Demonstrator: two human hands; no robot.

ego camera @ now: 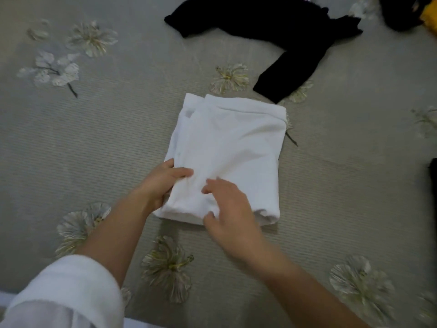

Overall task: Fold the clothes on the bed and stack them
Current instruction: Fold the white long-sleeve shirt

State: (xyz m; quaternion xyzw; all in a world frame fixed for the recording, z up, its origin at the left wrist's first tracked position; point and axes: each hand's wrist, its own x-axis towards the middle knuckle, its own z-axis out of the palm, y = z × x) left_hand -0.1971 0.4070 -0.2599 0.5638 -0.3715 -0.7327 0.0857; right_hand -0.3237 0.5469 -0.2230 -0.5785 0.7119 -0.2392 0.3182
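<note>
One folded white garment, left hand fingers pinching its near corner, right hand fingers spread

bedspread: grey-beige, ribbed | pale flower prints scattered across

Head camera looks steeply down, close over the bed.

Far side: black garment cut by the top edge. Far right corner: yellow cloth mostly out of frame, kind unclear. Right edge: dark item, only a sliver. The left hand has fingers hidden under the near-left corner of the white folded garment. The right hand is blurred; contact with the cloth unclear.
</note>
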